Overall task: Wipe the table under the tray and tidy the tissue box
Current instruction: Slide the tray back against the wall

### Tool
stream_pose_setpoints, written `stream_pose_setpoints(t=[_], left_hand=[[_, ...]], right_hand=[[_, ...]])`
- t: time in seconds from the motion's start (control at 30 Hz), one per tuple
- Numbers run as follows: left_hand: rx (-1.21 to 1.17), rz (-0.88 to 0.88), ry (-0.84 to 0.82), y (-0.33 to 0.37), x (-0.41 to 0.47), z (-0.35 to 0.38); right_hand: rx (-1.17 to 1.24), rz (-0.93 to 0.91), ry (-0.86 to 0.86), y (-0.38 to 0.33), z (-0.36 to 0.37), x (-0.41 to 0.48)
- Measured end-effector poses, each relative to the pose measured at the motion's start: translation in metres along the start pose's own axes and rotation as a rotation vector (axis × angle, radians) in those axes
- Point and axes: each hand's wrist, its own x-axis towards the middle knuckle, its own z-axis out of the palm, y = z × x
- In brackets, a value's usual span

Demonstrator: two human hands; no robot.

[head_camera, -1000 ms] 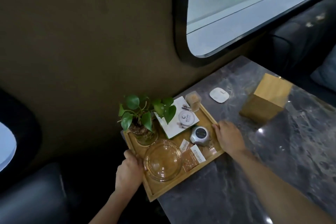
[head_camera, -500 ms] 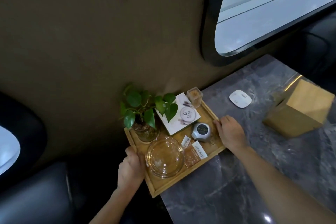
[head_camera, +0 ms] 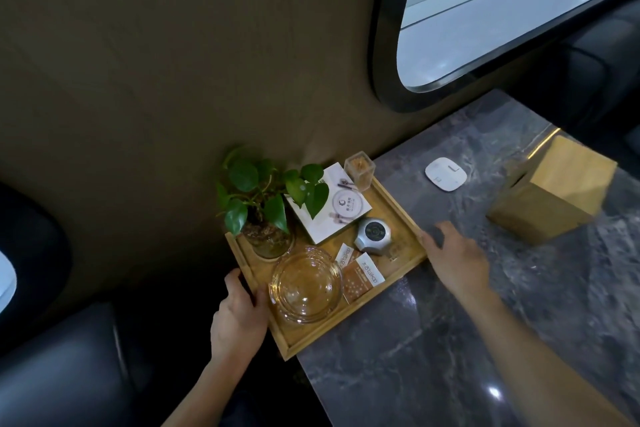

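- Fingers of the left hand (head_camera: 239, 317) curl around the left rim of the wooden tray (head_camera: 401, 210), thumb on top of the edge, gripping it.
- Right hand (head_camera: 455, 258) lies at the tray's right edge, fingers loosely spread and part bent; the fingertips meet the rim, but whether they clasp it or only touch it cannot be told.
- Tray sits at the left end of the dark marble table (head_camera: 433, 340), against the brown wall (head_camera: 173, 62), and its near left corner juts past the table's edge.
- Inside the tray, nearest the left hand, stands a clear glass ashtray (head_camera: 304, 284); just right of it lie two small printed packets (head_camera: 362, 276).
- Behind the ashtray a leafy green plant (head_camera: 263, 194) grows from a glass pot (head_camera: 268, 239) in the tray's far left corner.
- A white card (head_camera: 332, 208) with a round logo lies in the far middle, partly under the leaves; a silver round gadget (head_camera: 374, 234) rests in front of it, near the right hand.
- A clear toothpick holder (head_camera: 360, 166) stands upright in the tray's far right corner.
- Beyond the tray, a small white rounded-square device (head_camera: 445, 173) lies flat on the table.
- Farther right, the wooden tissue box (head_camera: 554, 191) stands on the table, well apart from the tray and from both hands.
- A rounded window (head_camera: 502, 10) with a dark frame opens in the wall above the table.
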Motion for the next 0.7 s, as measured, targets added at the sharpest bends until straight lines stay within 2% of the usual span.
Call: stream_pose_setpoints(t=[0.1, 0.2, 0.43, 0.7], left_hand=[[-0.039, 0.028, -0.023, -0.001, -0.003, 0.003], [-0.011, 0.056, -0.015, -0.001, 0.0, 0.007], [0.064, 0.07, -0.003, -0.003, 0.004, 0.012], [0.093, 0.048, -0.009, 0.002, 0.003, 0.01]], right_hand=[[0.198, 0.002, -0.114, 0.004, 0.006, -0.006], [0.294, 0.036, -0.085, 0.002, 0.011, -0.004], [0.255, 0.026, -0.067, -0.001, 0.013, 0.002], [0.192, 0.003, -0.131, -0.002, 0.007, 0.002]])
